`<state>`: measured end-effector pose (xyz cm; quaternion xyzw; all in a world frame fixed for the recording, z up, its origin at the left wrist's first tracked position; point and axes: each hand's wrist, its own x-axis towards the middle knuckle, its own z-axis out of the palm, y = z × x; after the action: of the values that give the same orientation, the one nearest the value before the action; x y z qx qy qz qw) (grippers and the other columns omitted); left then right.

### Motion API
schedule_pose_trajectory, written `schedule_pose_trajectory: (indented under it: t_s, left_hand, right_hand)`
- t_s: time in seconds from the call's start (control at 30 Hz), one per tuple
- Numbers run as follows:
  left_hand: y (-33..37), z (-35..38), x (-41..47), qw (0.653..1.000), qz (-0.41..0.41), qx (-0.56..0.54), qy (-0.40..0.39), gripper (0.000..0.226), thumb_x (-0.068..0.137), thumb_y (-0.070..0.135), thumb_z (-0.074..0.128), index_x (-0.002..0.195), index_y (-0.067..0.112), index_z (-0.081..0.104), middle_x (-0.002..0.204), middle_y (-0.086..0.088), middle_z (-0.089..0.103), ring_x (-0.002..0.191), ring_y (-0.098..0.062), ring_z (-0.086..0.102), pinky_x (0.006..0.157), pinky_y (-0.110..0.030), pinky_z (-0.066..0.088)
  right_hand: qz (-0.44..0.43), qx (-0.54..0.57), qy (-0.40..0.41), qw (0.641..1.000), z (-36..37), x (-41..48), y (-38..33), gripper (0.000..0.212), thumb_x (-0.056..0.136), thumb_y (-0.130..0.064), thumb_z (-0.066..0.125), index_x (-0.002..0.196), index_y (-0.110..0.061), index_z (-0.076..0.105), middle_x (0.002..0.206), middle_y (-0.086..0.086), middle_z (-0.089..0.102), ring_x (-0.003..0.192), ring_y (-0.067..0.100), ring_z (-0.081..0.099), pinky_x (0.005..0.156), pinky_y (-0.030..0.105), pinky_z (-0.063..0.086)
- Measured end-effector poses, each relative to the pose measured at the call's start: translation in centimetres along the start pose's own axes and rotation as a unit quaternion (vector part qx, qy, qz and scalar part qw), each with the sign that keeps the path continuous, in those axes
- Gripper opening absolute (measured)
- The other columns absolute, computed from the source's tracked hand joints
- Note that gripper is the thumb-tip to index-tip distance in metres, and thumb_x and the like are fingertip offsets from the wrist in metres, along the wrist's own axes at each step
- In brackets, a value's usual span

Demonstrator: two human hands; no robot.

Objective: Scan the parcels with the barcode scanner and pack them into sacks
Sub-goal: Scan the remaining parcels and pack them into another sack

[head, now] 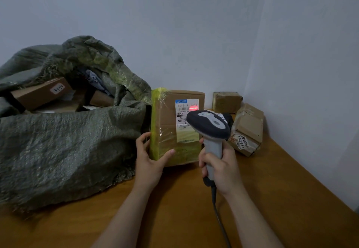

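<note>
Cardboard parcel [169,127], yellow-taped, red beam on label [186,108] | left hand [149,162] fingers grasp its 8 o'clock corner | right hand [219,164] fingers grasp barcode scanner [209,123]

Upright brown parcel [171,127], left edge yellow-taped, white label [186,119] facing forward, stands on the surface [174,209] against an open grey-green woven sack [64,131] containing boxes [40,94]. The grey-handled, dark-headed barcode scanner [208,124] casts a red line on the label. Behind, right: small taped parcel [226,102] and crumpled parcel [247,129].
</note>
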<state>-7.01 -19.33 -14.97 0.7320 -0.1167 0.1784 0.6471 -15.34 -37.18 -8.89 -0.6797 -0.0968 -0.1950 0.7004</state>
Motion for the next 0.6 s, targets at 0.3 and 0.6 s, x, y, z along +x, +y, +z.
schedule_pose_trajectory:
  t_s: [0.3, 0.6]
  left_hand:
    - [0.6, -0.2, -0.1, 0.999, -0.038, 0.032, 0.001, 0.107, 0.068, 0.050, 0.089, 0.147, 0.043, 0.018, 0.133, 0.006, 0.046, 0.114, -0.010, 0.058, 0.086, -0.041, 0.062]
    - [3.5, -0.4, 0.1, 0.993, -0.047, 0.094, -0.054, 0.129, 0.060, 0.064, 0.090, 0.154, 0.057, 0.003, 0.150, -0.006, 0.043, 0.136, -0.026, 0.046, 0.110, -0.051, 0.046]
  right_hand:
    - [-0.004, -0.019, 0.039, 0.999, -0.2, 0.3, 0.9, 0.021, 0.074, -0.015, 0.060, 0.085, 0.001, 0.066, 0.077, 0.016, 0.069, 0.062, 0.026, 0.063, 0.063, 0.032, 0.053]
    - [0.059, 0.036, 0.060, 0.996, -1.1, 0.4, 1.7, 0.056, 0.074, -0.021, 0.059, 0.128, -0.007, 0.066, 0.115, -0.006, 0.077, 0.113, 0.009, 0.069, 0.092, 0.023, 0.048]
